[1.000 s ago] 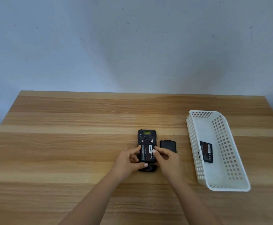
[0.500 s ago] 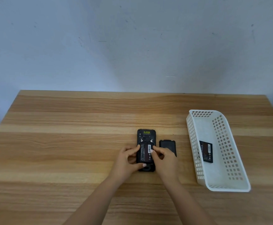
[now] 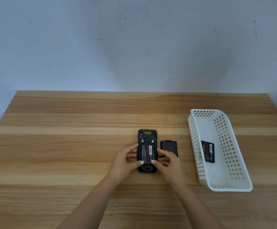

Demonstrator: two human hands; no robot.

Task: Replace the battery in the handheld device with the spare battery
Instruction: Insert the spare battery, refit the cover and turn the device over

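A black handheld device (image 3: 147, 137) lies face down on the wooden table (image 3: 68, 146), its back cover off. A black battery (image 3: 147, 153) with a white barcode label sits in the open bay. My left hand (image 3: 126, 160) grips the device's left edge, thumb tip on the battery's lower end. My right hand (image 3: 168, 164) holds the right edge, its thumb tip also on the battery's lower end. The removed black back cover (image 3: 168, 147) lies just right of the device, partly behind my right hand. A second battery (image 3: 208, 151) lies in the white basket (image 3: 230, 187).
The white perforated basket stands at the table's right side, long axis running away from me. A pale wall rises behind the table's far edge. Bare wood stretches to the left of the device and along the near edge.
Both thumbs have slid from the battery's upper end down to its lower end. The battery now lies flat and lower in the bay. The view has shifted slightly.
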